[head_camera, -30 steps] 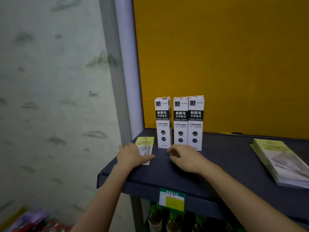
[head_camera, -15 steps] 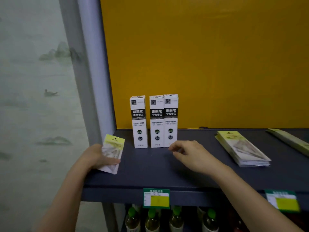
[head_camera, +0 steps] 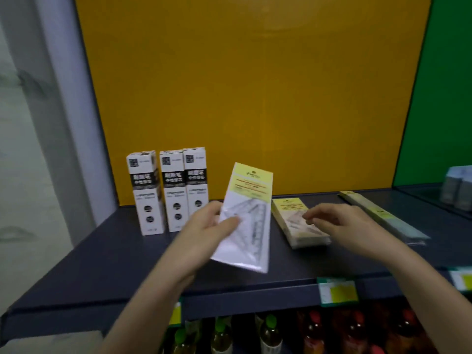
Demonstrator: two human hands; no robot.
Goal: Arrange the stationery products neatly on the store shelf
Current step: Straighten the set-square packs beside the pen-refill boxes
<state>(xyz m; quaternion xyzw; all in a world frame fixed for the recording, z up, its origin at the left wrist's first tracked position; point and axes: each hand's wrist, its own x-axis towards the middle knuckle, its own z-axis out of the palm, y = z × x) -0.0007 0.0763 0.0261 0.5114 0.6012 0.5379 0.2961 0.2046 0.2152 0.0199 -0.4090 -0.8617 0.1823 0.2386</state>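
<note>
My left hand (head_camera: 204,233) holds a flat ruler-set packet (head_camera: 249,215) with a yellow header card, raised above the dark shelf (head_camera: 107,259) and tilted. My right hand (head_camera: 339,226) hovers with loosely curled fingers just over a stack of the same yellow-headed packets (head_camera: 293,215) lying on the shelf. Three white and black refill boxes (head_camera: 168,190) stand upright side by side at the back left. A long narrow yellow-labelled pack (head_camera: 383,215) lies at the right.
An orange back panel (head_camera: 255,85) rises behind the shelf, with a green panel (head_camera: 444,93) to the right. Price tags (head_camera: 337,291) hang on the front edge. Bottles (head_camera: 270,333) fill the shelf below. Greyish boxes (head_camera: 457,187) stand at far right.
My left hand lifted the packet from the shelf's left edge and carried it rightward, in front of the boxes. My right hand moved right over the packet stack. The view panned right.
</note>
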